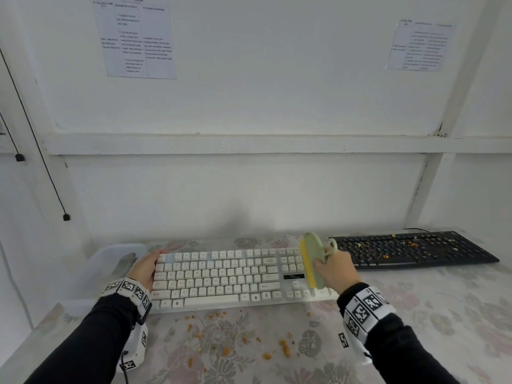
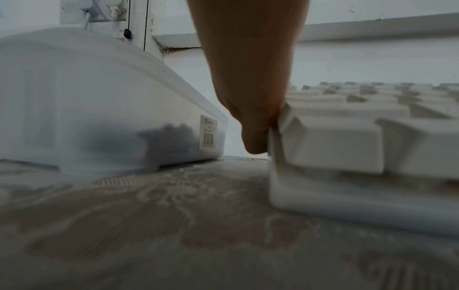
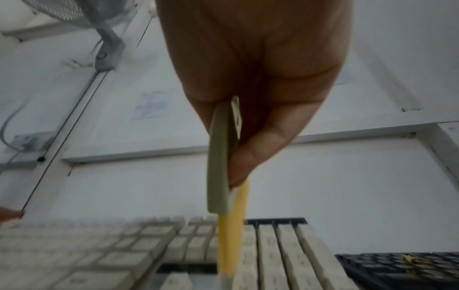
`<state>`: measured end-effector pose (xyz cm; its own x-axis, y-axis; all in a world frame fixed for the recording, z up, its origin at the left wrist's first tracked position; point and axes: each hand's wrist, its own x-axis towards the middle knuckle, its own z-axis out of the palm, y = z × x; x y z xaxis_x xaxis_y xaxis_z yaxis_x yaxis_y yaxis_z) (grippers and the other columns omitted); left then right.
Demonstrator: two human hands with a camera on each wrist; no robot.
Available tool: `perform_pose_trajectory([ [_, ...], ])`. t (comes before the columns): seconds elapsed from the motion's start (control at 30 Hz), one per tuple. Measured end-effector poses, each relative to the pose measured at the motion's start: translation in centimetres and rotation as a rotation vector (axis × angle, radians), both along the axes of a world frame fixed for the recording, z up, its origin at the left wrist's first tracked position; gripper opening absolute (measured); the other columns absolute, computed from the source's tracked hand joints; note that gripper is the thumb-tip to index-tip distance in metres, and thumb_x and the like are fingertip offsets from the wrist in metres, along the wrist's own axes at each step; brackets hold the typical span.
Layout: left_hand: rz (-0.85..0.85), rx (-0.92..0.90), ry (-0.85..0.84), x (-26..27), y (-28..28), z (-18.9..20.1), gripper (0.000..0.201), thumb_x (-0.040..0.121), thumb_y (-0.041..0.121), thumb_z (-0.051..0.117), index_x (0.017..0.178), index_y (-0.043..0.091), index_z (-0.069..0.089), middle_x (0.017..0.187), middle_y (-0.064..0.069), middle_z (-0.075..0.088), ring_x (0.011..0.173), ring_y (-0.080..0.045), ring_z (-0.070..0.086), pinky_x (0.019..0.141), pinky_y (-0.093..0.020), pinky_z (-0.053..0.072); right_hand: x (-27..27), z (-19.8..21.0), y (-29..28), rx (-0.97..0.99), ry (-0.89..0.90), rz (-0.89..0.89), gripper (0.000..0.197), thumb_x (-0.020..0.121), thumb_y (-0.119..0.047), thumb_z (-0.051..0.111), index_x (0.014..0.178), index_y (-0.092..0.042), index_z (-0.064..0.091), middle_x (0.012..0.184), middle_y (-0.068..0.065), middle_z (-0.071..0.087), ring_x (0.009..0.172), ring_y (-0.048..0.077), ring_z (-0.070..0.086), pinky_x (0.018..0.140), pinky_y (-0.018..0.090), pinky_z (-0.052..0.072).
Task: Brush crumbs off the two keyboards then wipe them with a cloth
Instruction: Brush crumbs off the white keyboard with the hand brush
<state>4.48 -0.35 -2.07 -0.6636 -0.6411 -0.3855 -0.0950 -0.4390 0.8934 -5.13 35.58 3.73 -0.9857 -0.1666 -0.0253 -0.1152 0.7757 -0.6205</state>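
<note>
A white keyboard (image 1: 221, 275) lies in the middle of the table, and its keys look free of crumbs. My left hand (image 1: 144, 268) rests flat against its left edge (image 2: 347, 147), fingers fairly straight. My right hand (image 1: 332, 266) grips a pale green brush (image 1: 311, 261) with yellow bristles (image 3: 231, 235), which point down onto the number-pad end of the white keyboard (image 3: 99, 255). A black keyboard (image 1: 415, 249) lies at the back right, strewn with orange crumbs. I see no cloth lying loose.
Orange crumbs (image 1: 227, 336) are scattered on the flowered tablecloth in front of the white keyboard. A translucent plastic box (image 1: 110, 261) with something dark inside stands just left of my left hand. The white wall rises close behind both keyboards.
</note>
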Motion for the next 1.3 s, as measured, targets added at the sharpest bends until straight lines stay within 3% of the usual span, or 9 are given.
perform_pose_trajectory([
  [0.17, -0.037, -0.002, 0.002, 0.1, -0.1, -0.2, 0.029, 0.099, 0.024, 0.04, 0.075, 0.015, 0.055, 0.062, -0.01, 0.068, 0.064, -0.029, 0.064, 0.067, -0.04, 0.049, 1.2, -2.7, 1.2, 0.089, -0.151, 0.069, 0.02, 0.094, -0.016, 0.047, 0.075, -0.009, 0.05, 0.064, -0.002, 0.051, 0.059, 0.012, 0.056, 0.051, 0.016, 0.05],
  [0.37, -0.049, -0.026, 0.017, 0.3, 0.4, 0.2, 0.026, 0.099, 0.019, 0.04, 0.077, 0.015, 0.054, 0.053, -0.008, 0.067, 0.059, -0.03, 0.064, 0.063, -0.038, 0.049, 2.0, -1.1, 2.8, 0.056, -0.201, 0.057, 0.008, 0.091, -0.011, 0.049, 0.096, -0.006, 0.05, 0.073, 0.003, 0.054, 0.058, 0.012, 0.058, 0.045, 0.016, 0.051],
  [0.53, -0.039, -0.025, 0.015, 0.3, -0.1, 0.0, 0.023, 0.097, 0.022, 0.044, 0.081, 0.015, 0.058, 0.06, -0.008, 0.069, 0.056, -0.025, 0.066, 0.055, -0.033, 0.052, -0.6, 0.7, 2.6, 0.022, 0.031, -0.039, 0.037, 0.094, -0.018, 0.047, 0.127, -0.001, 0.049, 0.077, 0.003, 0.056, 0.056, 0.008, 0.052, 0.035, 0.008, 0.038],
  [0.77, -0.046, -0.029, 0.009, 0.2, -0.1, 0.0, 0.017, 0.097, 0.022, 0.043, 0.096, 0.012, 0.057, 0.075, -0.012, 0.066, 0.068, -0.029, 0.062, 0.052, -0.032, 0.054, 0.1, -0.6, 3.6, 0.072, -0.211, -0.014, 0.035, 0.092, -0.009, 0.047, 0.126, 0.0, 0.048, 0.08, 0.006, 0.057, 0.067, 0.019, 0.062, 0.042, 0.014, 0.05],
  [0.87, -0.051, -0.028, 0.006, 0.2, -0.2, -0.1, 0.02, 0.098, 0.021, 0.041, 0.09, 0.012, 0.057, 0.069, -0.011, 0.067, 0.066, -0.028, 0.062, 0.059, -0.034, 0.05, 1.5, -0.5, 4.4, 0.188, -0.282, 0.009, 0.029, 0.091, -0.01, 0.047, 0.118, 0.001, 0.052, 0.095, 0.012, 0.063, 0.082, 0.024, 0.067, 0.06, 0.022, 0.057],
  [0.93, -0.025, -0.027, -0.008, 0.1, -0.3, -0.2, 0.013, 0.098, 0.022, 0.043, 0.098, 0.015, 0.054, 0.079, -0.013, 0.063, 0.07, -0.028, 0.06, 0.062, -0.036, 0.05, 1.8, 0.3, 5.0, 0.212, -0.288, 0.015, 0.021, 0.09, -0.009, 0.047, 0.109, -0.001, 0.054, 0.101, 0.015, 0.064, 0.089, 0.026, 0.068, 0.07, 0.026, 0.058],
  [1.07, -0.021, -0.029, -0.028, 0.0, -0.6, -0.3, 0.018, 0.097, 0.02, 0.043, 0.085, 0.017, 0.056, 0.081, -0.013, 0.06, 0.071, -0.028, 0.058, 0.066, -0.038, 0.05, 0.0, 1.9, 5.2, 0.033, -0.124, -0.106, 0.029, 0.091, -0.01, 0.049, 0.118, 0.0, 0.051, 0.078, 0.005, 0.055, 0.066, 0.019, 0.061, 0.052, 0.018, 0.055],
  [1.17, -0.036, -0.039, -0.041, 0.1, -0.6, -0.3, 0.018, 0.097, 0.022, 0.043, 0.086, 0.018, 0.057, 0.084, -0.014, 0.061, 0.074, -0.029, 0.059, 0.067, -0.04, 0.051, -1.0, 2.4, 4.3, 0.044, 0.021, -0.105, 0.037, 0.095, -0.019, 0.047, 0.125, 0.003, 0.05, 0.079, 0.006, 0.056, 0.061, 0.015, 0.055, 0.037, 0.006, 0.041],
  [1.3, -0.012, -0.042, -0.047, 0.1, -0.8, -0.4, 0.021, 0.098, 0.022, 0.04, 0.086, 0.017, 0.057, 0.085, -0.014, 0.061, 0.074, -0.029, 0.058, 0.068, -0.039, 0.05, -1.6, 0.7, 3.9, 0.081, -0.06, -0.071, 0.033, 0.093, -0.012, 0.047, 0.121, 0.004, 0.053, 0.074, 0.003, 0.054, 0.068, 0.017, 0.056, 0.045, 0.012, 0.045],
])
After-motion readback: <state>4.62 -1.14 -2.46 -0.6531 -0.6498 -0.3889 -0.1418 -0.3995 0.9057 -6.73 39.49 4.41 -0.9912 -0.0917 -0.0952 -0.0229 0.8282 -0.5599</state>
